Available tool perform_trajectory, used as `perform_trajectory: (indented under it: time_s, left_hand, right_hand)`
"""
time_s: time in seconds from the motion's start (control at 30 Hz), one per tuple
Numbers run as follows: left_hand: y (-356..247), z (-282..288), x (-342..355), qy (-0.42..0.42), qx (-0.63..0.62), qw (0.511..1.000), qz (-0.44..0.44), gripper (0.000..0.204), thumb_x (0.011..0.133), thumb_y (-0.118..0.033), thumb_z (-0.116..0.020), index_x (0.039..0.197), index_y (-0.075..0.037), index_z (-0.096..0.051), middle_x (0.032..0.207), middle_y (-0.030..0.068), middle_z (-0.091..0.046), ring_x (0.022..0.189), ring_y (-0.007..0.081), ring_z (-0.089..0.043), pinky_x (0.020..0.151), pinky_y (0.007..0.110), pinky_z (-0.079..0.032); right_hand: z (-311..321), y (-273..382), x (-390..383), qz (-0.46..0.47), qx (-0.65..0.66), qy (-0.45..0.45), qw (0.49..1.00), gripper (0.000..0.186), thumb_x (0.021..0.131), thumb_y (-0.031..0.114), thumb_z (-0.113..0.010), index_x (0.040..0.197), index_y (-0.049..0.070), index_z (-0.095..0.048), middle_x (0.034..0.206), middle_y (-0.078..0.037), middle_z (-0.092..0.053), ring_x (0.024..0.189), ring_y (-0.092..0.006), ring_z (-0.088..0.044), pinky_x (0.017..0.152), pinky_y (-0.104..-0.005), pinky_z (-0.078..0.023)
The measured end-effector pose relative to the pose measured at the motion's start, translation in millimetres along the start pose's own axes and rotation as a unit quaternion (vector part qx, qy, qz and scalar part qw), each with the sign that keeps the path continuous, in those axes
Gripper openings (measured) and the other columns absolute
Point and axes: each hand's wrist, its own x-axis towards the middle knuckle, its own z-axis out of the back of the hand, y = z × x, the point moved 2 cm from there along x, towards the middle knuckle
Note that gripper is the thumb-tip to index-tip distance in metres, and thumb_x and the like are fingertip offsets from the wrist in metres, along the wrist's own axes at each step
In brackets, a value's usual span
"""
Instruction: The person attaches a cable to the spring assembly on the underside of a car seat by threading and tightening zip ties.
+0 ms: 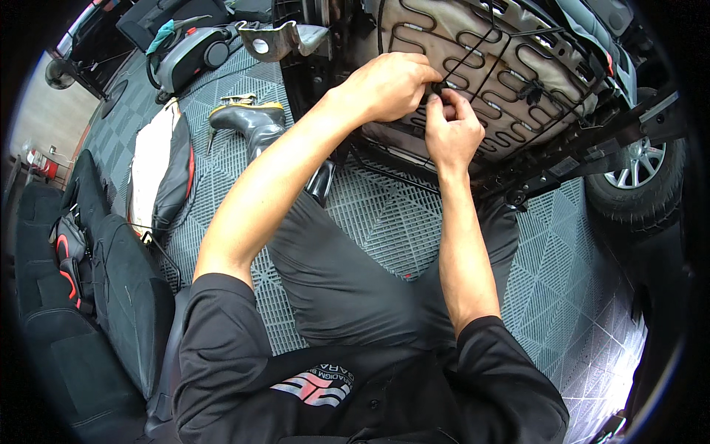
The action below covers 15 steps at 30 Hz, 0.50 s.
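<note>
In front of me is the underside of a seat frame, with black zigzag springs [543, 92] over a pale beige backing [433, 44]. Thin black cords [484, 78] cross the springs. My left hand [390, 85] reaches in from the left, its fingers closed in a pinch. Just below and to the right, my right hand [452, 133] is pinched too, thumb and forefinger up. Between their fingertips sits a small black piece [437, 87], mostly hidden, beside one cord. Its exact kind cannot be made out.
A metal bracket [285, 38] juts out left of the frame. A wheel [642, 174] stands at the right. Left lie a black boot [255, 122], a pale and black seat cover [157, 163], black seat parts [126, 296] and a grey canister machine [194, 63] on grey grid flooring [384, 214].
</note>
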Motion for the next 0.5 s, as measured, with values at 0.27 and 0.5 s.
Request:
perform_trajectory:
  time_s: [0.27,0.5]
  left_hand:
    - [-2,10,8,0.058,-0.008,0.998,0.018,0.029,0.081,-0.003,-0.057,0.106,0.003,-0.071,0.097,0.0183,-0.070,0.094,0.0357,-0.067,0.086,0.042,-0.054]
    - [1,10,5,0.037,-0.025,0.999,0.015,0.028,0.080,-0.003,-0.057,0.103,0.003,-0.072,0.096,0.0183,-0.070,0.092,0.0351,-0.068,0.084,0.041,-0.055]
  right_hand:
    - [-9,0,6,0.029,0.022,-0.002,0.999,0.020,0.091,0.021,-0.069,0.085,0.003,-0.069,0.067,-0.012,-0.067,0.058,-0.0256,-0.066,0.057,-0.0354,-0.050]
    - [-15,-4,6,0.143,-0.077,0.024,0.986,0.017,0.088,0.016,-0.066,0.076,0.005,-0.062,0.066,-0.014,-0.065,0.058,-0.0348,-0.064,0.053,-0.0428,-0.050]
